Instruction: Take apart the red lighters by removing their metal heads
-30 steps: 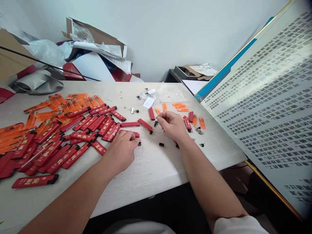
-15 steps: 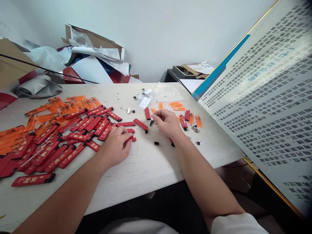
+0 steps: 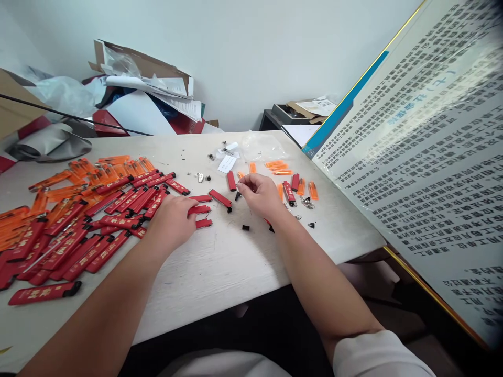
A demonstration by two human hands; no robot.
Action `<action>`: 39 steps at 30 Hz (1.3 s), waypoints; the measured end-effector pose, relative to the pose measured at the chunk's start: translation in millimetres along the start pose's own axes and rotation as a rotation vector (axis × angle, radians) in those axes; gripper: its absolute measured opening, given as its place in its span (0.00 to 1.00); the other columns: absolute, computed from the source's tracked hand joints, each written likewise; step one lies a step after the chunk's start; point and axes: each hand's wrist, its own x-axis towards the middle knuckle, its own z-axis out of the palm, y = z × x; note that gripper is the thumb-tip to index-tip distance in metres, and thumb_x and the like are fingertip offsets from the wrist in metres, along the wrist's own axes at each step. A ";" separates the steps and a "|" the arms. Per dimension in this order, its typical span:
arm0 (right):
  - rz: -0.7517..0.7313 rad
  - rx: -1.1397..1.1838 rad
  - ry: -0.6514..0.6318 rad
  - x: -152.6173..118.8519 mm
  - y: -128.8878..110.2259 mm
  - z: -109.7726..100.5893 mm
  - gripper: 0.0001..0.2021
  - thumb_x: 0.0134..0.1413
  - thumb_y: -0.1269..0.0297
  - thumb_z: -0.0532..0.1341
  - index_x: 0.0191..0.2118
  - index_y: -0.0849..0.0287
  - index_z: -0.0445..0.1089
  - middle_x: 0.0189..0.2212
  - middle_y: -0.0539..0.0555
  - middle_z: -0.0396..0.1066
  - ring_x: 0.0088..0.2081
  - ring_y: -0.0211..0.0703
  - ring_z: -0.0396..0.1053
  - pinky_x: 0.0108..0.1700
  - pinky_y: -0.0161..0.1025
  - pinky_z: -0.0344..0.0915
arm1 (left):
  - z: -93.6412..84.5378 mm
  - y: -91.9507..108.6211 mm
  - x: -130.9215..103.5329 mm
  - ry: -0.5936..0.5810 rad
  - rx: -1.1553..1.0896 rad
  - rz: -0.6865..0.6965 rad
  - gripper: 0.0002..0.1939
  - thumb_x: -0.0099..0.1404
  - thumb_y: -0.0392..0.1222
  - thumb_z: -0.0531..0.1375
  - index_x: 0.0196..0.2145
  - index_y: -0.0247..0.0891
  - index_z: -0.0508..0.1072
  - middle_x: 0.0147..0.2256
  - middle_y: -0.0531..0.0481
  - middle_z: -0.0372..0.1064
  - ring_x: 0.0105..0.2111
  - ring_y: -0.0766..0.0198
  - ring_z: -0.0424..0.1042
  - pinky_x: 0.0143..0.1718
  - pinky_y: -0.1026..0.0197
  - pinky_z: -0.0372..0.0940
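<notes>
My left hand (image 3: 173,220) rests on the table beside the pile of red lighters (image 3: 118,209), its fingers loosely curved and apart. Its fingertips are close to two short red lighter bodies (image 3: 201,209); I cannot tell whether they touch. To the right, my right hand (image 3: 259,193) has thumb and forefinger pinched together; anything between them is too small to make out. Just below those fingertips is a small black lighter part (image 3: 238,196). A red lighter (image 3: 220,200) with a black end lies between the hands, and a red lighter body (image 3: 231,181) is behind.
Orange lighters (image 3: 82,178) are heaped at the left. More orange lighters (image 3: 279,167), metal bits (image 3: 307,202) and a black cap (image 3: 245,228) are scattered rightward. A large printed board (image 3: 412,157) leans along the right edge. Cartons and papers (image 3: 141,110) stand behind.
My left hand has drawn back to the left, uncovering more of the short red lighter bodies. My right hand keeps its pinch in about the same spot. The whole view has shifted slightly.
</notes>
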 end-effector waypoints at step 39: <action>0.129 0.893 -0.310 -5.0 -0.6 -14.4 0.06 0.45 0.69 0.70 0.32 0.57 0.77 0.23 0.48 0.67 0.22 0.30 0.58 0.23 0.32 0.57 | 2.3 36.0 -41.0 0.327 -0.640 0.445 0.20 0.59 0.23 0.57 0.46 0.39 0.64 0.45 0.45 0.76 0.43 0.63 0.76 0.40 0.63 0.73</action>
